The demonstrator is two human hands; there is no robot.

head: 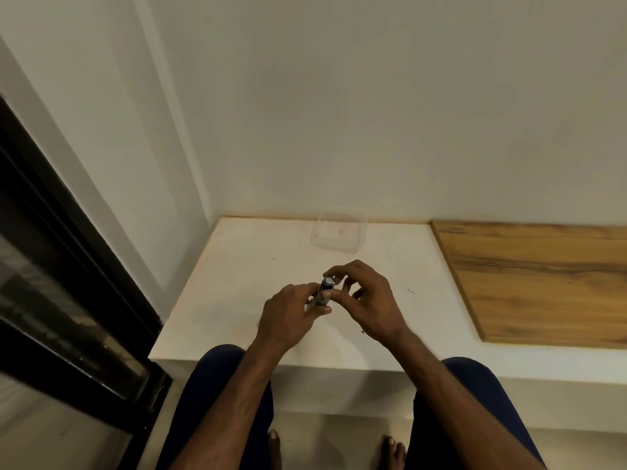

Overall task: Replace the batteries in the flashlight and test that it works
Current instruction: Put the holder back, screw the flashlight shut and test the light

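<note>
A small dark flashlight (322, 293) is held above the white table (237, 266), tilted with its round end facing up and away from me. My left hand (288, 317) grips the lower part of its body. My right hand (366, 300) pinches the upper end with thumb and forefinger, its other fingers spread. Most of the flashlight's body is hidden by my fingers. No loose batteries are visible.
A clear plastic container (339, 230) stands at the table's back edge against the wall. A wooden board (543, 276) covers the table's right part. A dark-framed glass door (68, 300) is on the left. My knees and bare feet are below the table's front edge.
</note>
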